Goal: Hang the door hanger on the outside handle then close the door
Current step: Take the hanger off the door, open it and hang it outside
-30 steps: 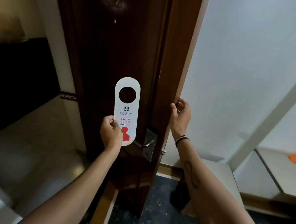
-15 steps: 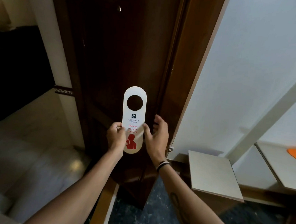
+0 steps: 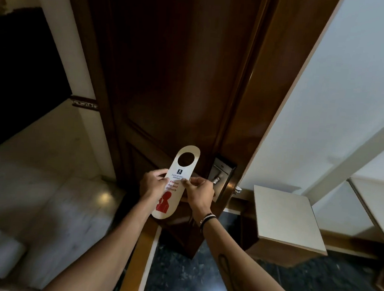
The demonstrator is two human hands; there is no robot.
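Now, at the far left a pale tiled floor [image 3: 38, 189] lies outside the doorway, with a dark panel [image 3: 21, 76] on the wall above it. Moving right, the left hand [image 3: 153, 184] grips the left edge of the door hanger [image 3: 174, 185], its fingers closed on the card near the printed words. The hanger is white, with a round hole at its upper end and red text "Please do not disturb" above a red figure (the small logo line is hard to read). It is held tilted, the hole end leaning to the right, in front of the dark wooden door [image 3: 180, 76] and not on any handle. The right hand [image 3: 200, 190] pinches the right edge of the card, thumb on the front; a dark band is around its wrist. Just beside this hand, the metal door handle [image 3: 217, 180] sticks out from its lock plate [image 3: 222, 170]. Further right stands a low cabinet with a light top surface [image 3: 288, 218], against a white wall [image 3: 349, 88].
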